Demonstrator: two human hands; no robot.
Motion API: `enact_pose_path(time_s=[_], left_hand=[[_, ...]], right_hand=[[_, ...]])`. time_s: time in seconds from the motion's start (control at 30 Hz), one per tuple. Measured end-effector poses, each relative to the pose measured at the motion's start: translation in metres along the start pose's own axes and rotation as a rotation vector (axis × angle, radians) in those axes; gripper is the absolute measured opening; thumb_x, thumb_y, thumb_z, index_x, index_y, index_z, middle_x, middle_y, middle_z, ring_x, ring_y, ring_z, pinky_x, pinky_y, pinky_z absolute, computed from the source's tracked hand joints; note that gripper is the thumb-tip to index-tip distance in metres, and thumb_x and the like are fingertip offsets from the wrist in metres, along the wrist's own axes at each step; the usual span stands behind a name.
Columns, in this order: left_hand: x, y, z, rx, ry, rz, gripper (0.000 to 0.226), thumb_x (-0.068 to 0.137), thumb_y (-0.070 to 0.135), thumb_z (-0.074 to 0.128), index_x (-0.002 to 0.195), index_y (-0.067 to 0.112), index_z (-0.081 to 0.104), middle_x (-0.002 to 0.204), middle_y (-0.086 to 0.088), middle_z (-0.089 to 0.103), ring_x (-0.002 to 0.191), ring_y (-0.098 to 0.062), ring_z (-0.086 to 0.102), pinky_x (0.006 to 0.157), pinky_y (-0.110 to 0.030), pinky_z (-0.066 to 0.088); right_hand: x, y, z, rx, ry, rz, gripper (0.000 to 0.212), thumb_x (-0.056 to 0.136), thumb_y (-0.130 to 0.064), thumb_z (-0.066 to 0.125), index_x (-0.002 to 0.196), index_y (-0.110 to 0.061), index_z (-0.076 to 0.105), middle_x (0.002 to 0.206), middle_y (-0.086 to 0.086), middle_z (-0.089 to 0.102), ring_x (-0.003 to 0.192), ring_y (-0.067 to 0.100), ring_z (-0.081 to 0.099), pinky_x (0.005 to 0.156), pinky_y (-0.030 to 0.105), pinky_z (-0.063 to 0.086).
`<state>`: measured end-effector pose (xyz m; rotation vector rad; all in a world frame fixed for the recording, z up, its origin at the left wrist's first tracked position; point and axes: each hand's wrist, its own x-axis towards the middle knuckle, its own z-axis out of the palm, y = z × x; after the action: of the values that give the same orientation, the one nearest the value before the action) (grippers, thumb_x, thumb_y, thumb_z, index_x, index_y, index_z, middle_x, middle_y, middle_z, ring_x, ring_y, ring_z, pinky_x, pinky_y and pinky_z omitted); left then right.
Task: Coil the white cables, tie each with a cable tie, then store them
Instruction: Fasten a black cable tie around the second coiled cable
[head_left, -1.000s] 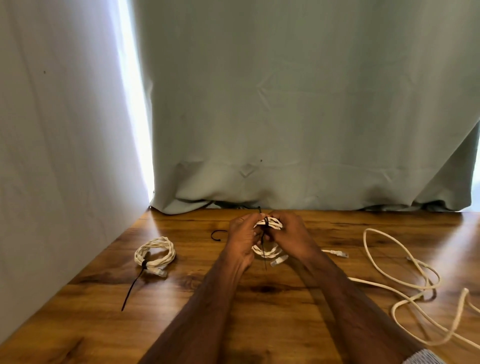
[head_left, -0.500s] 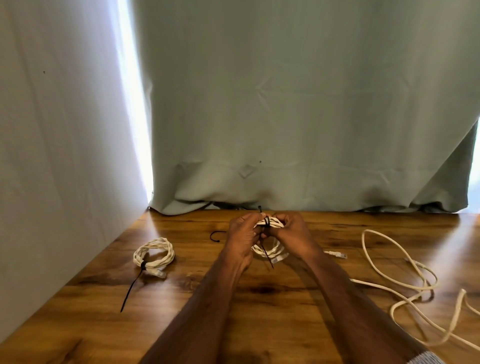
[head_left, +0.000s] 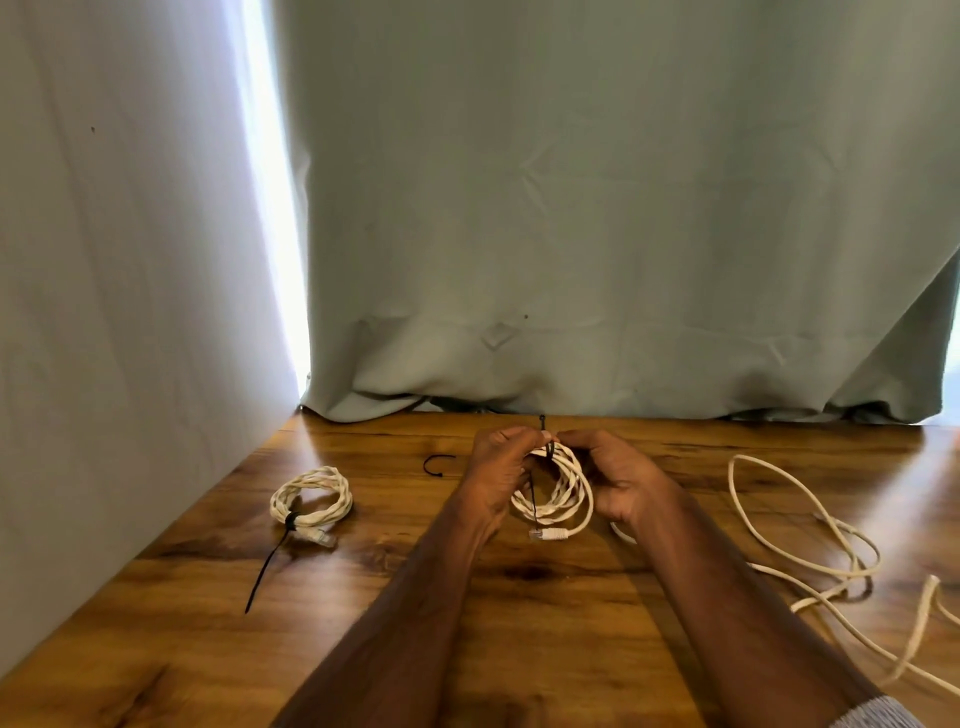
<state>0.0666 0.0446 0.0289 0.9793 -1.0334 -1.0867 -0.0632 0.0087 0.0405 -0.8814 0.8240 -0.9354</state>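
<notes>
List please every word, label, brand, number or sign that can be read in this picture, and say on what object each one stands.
None: no readable text shows anywhere.
Held coil: plain white, no print visible.
Tied coil: no marking visible.
Loose cable: any jacket print is too small to tell.
Curtain and table: no label or sign.

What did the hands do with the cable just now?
The held white cable coil opened from a squeezed bundle into a round ring hanging lower, its plug now below it. Left hand and right hand kept their grip at the thin black cable tie. The tied white coil and loose white cable stayed put.
</notes>
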Motion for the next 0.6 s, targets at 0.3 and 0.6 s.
enact_pose_path(time_s=[0.3,0.6], left_hand=[[-0.002,-0.002,0.004,0.016,-0.076,0.009,0.018,0.09,0.012,0.062,0.094,0.006,0.078,0.096,-0.018,0.075,0.078,-0.019,0.066,0.072,-0.032,0.047],[0.0,-0.006,0.017,0.007,-0.12,0.05,0.026,0.089,0.001,0.061,0.07,0.01,0.076,0.069,-0.007,0.07,0.058,-0.012,0.065,0.053,-0.019,0.05]], right_hand=[[0.008,-0.001,-0.009,0.021,0.039,0.039,0.021,0.091,0.003,0.054,0.082,0.004,0.073,0.078,0.021,0.071,0.07,0.031,0.068,0.082,0.047,0.057],[0.012,-0.01,-0.011,0.048,0.255,-0.109,0.019,0.092,0.013,0.053,0.092,-0.001,0.065,0.071,0.017,0.068,0.053,0.025,0.067,0.047,0.031,0.056]])
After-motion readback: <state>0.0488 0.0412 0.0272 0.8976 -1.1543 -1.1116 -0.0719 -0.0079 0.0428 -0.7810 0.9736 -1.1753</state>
